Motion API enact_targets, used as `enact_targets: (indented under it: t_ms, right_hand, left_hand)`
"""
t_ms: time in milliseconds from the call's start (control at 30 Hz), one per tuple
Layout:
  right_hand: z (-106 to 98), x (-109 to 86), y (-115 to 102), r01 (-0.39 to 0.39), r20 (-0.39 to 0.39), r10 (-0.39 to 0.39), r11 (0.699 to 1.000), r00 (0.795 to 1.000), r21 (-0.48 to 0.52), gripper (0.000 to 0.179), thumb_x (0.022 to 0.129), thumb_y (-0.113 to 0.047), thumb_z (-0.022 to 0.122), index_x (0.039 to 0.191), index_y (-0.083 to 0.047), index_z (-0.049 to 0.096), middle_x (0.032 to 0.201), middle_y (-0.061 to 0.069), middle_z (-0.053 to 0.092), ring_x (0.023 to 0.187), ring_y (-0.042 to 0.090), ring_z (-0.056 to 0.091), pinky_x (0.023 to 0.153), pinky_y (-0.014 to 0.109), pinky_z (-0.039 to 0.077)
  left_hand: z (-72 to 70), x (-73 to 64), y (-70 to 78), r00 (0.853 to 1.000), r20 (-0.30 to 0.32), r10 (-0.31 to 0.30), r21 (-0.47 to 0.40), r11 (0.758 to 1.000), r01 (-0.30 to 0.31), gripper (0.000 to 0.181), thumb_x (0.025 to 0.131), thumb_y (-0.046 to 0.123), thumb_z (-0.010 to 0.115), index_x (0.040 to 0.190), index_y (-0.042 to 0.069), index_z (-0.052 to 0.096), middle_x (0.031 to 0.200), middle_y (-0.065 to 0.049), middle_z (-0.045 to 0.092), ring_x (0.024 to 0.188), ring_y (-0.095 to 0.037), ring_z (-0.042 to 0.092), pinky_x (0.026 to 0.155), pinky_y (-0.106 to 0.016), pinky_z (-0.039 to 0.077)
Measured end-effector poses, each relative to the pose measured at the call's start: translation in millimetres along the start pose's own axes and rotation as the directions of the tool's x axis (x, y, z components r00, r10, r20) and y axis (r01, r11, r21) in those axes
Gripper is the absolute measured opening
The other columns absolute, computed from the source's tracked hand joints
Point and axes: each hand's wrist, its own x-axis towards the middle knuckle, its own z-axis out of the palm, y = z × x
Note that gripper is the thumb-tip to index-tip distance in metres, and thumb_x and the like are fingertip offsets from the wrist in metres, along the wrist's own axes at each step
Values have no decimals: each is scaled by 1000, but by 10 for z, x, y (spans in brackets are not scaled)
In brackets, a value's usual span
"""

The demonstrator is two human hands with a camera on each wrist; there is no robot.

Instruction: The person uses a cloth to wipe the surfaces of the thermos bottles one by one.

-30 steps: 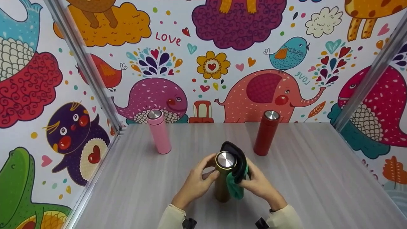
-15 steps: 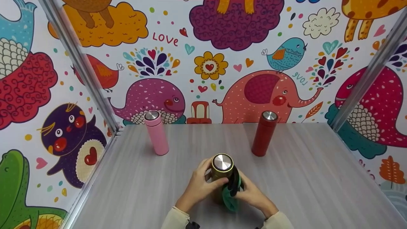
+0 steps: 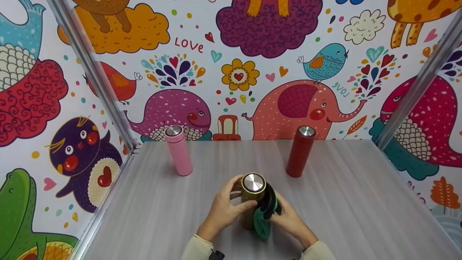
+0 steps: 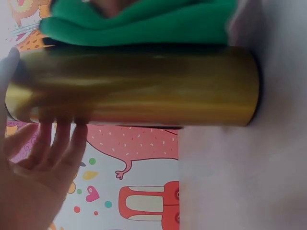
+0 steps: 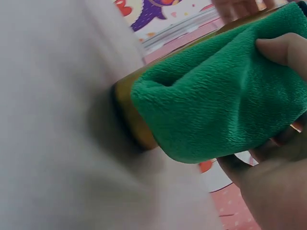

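Note:
A gold vacuum flask (image 3: 247,216) with a silver-topped lid (image 3: 253,182) stands upright in front of me. My left hand (image 3: 224,210) grips it near the top, thumb across the front and fingers round the far side. Against the flask's right side, my right hand (image 3: 290,219) holds a green and black cloth (image 3: 262,223). The right wrist view shows the thumb pressing into the plush green face of the cloth (image 5: 206,100). Along the flask's body (image 4: 144,88), the left wrist view shows the cloth lying close. Whether the flask's base touches the table is unclear.
A pink flask (image 3: 180,157) stands at the back left of the grey table (image 3: 144,206), and a red flask (image 3: 299,155) at the back right. Behind them rises a wall (image 3: 202,21) printed with cartoon animals. Metal posts (image 3: 97,76) mark the corners.
The cloth has slid down from beside the lid to lower along the flask's right side. My left thumb has moved further across the flask's front. The pink and red flasks stay put.

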Motion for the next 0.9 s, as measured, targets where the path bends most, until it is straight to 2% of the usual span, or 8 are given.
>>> enact_targets:
  t_ms: [100, 200, 400, 467, 567, 700, 833, 900]
  right_hand:
    - [-24, 45, -126, 72, -13, -72, 997, 997, 32, 81, 84, 9, 71, 154, 3, 30, 153, 23, 36, 137, 12, 40, 109, 24, 34]
    - [-58, 103, -274, 162, -5, -162, 985, 987, 52, 77, 86, 13, 67, 153, 0, 33, 147, 20, 43, 129, 21, 48, 106, 29, 42]
    - [-67, 183, -560, 309, -10, -309, 951, 951, 28, 68, 91, 14, 61, 152, 2, 34, 146, 24, 45, 125, 26, 53, 103, 35, 46]
    - [-48, 185, -604, 339, -10, -339, 941, 941, 15, 67, 91, 15, 60, 152, 4, 33, 147, 24, 44, 126, 25, 53, 104, 35, 46]
    - [-16, 173, -602, 389, 1, -389, 921, 921, -9, 68, 90, 18, 58, 152, 7, 31, 147, 25, 42, 126, 24, 52, 104, 33, 46]
    - [29, 137, -534, 376, 4, -376, 926, 927, -22, 74, 88, 18, 58, 154, 6, 26, 151, 22, 39, 132, 23, 47, 106, 30, 42]
    - [68, 97, -400, 293, -11, -294, 955, 956, -53, 77, 88, 14, 61, 156, 1, 27, 154, 11, 40, 136, 18, 43, 108, 27, 39]
    - [87, 73, -309, 253, -19, -254, 966, 967, -57, 76, 87, 13, 62, 155, 3, 28, 153, 10, 40, 136, 15, 42, 108, 25, 37]
  left_hand:
    - [-14, 0, -5, 1000, 5, -6, -53, 999, 7, 64, 85, 32, 82, 138, 18, 50, 129, 1, 59, 116, -17, 60, 95, -31, 52]
    - [-31, -1, -13, 1000, 24, -8, -79, 997, 10, 60, 87, 31, 80, 138, 20, 52, 132, 3, 59, 120, -17, 59, 97, -31, 51]
    - [-106, -3, -26, 997, 82, 8, -18, 1000, -7, 60, 92, 33, 74, 145, 19, 52, 130, 2, 55, 117, -18, 56, 94, -31, 53]
    - [-128, -1, -27, 996, 88, 18, -9, 1000, -17, 60, 93, 32, 74, 146, 18, 51, 129, 1, 55, 115, -17, 57, 93, -30, 53]
    - [-136, 0, -25, 995, 89, 43, -39, 998, -40, 58, 95, 25, 73, 147, 16, 49, 133, 0, 56, 117, -18, 59, 96, -31, 52]
    - [-114, -9, -20, 994, 85, 64, -80, 995, -58, 54, 97, 16, 69, 146, 12, 49, 138, -3, 57, 121, -20, 58, 98, -33, 50]
    - [-68, -13, -5, 994, 84, 70, -73, 995, -64, 53, 99, 20, 66, 147, 7, 47, 141, -6, 55, 124, -22, 57, 98, -34, 49]
    - [-42, -10, 5, 995, 84, 62, -62, 996, -57, 57, 99, 24, 66, 149, 6, 45, 143, -6, 54, 125, -22, 56, 98, -35, 49]
